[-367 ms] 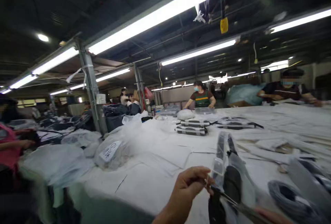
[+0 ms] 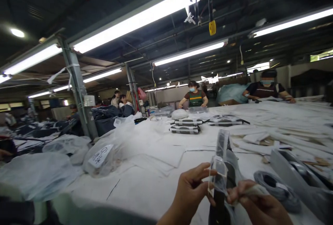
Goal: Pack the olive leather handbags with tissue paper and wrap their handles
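In front of me lies a long dark item (image 2: 218,206) partly wrapped in clear plastic (image 2: 220,165). My left hand (image 2: 189,187) is at its left side, with thumb and fingers pinched on a thin white string (image 2: 209,174). My right hand (image 2: 262,204) is closed at the other side of the item. Between its fingers is a pale, crumpled strip (image 2: 256,190) that looks like cloth or film; its exact kind is unclear. The fingertips of both hands are close together, with the dark item between them.
A coil of grey cord or tubing (image 2: 273,187) and a grey open box (image 2: 293,176) stand right. Wrapped dark bundles (image 2: 185,128) lie farther back on the white-covered table (image 2: 145,183). Plastic bags (image 2: 101,159) sit left. Two masked co-workers (image 2: 197,98) are across the table.
The view has turned rightward. My right hand has come further into view, close to my left; the long thin tool seen near it before no longer shows. My left hand keeps its pinch.
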A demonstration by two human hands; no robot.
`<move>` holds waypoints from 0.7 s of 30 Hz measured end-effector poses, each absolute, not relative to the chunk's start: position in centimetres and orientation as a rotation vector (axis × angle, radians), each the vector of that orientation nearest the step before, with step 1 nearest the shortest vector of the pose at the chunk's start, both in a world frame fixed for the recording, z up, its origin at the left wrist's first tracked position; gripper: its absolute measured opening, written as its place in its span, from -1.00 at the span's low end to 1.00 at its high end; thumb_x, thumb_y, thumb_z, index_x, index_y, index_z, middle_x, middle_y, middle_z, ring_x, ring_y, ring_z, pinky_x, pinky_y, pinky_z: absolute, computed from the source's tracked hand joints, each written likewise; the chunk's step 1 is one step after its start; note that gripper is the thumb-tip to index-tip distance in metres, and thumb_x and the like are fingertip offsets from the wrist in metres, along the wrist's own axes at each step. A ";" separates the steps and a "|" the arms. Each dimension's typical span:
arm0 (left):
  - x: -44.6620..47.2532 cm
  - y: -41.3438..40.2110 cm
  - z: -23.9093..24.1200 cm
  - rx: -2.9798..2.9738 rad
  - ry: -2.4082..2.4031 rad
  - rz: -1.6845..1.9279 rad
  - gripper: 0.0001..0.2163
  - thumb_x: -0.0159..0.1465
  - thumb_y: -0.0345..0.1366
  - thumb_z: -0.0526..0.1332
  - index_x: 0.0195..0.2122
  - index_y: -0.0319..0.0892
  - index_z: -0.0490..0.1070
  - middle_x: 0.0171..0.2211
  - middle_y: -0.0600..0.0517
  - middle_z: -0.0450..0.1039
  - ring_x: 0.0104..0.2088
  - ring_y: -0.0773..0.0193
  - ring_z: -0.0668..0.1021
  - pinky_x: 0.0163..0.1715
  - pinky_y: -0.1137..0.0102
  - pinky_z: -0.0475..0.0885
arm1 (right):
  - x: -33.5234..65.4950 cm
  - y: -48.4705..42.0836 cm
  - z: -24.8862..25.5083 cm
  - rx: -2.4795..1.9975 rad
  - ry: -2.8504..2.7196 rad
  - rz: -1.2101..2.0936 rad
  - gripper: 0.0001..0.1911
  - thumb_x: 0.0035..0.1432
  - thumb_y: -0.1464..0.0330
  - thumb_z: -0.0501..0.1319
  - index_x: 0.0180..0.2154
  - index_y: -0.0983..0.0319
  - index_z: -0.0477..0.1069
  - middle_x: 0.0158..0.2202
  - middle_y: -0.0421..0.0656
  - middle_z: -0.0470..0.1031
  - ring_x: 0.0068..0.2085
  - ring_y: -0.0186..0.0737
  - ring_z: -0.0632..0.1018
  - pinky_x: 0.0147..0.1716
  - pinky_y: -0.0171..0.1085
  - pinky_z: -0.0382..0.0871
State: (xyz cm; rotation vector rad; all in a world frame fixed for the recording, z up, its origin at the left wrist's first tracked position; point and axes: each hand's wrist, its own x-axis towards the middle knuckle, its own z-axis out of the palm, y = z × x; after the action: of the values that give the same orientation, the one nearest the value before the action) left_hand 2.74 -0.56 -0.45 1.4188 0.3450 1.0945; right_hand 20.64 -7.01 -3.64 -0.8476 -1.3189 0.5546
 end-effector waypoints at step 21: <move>3.3 -3.4 0.9 1.742 0.336 1.218 -0.54 0.07 -0.46 0.42 0.01 0.00 0.52 -0.18 0.06 0.60 -0.18 0.23 0.61 -0.14 0.42 0.50 | 20.2 -9.7 1.2 -1.321 -1.885 0.027 -0.78 0.24 0.15 0.23 -0.20 0.05 0.62 -0.36 -0.22 0.64 -0.37 -0.27 0.63 -0.38 -0.44 0.52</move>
State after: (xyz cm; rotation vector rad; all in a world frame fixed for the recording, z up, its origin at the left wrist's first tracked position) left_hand 3.26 -3.38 0.89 1.7419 0.3364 1.2175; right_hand 20.22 -9.67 1.19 -1.3209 -1.8852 0.0267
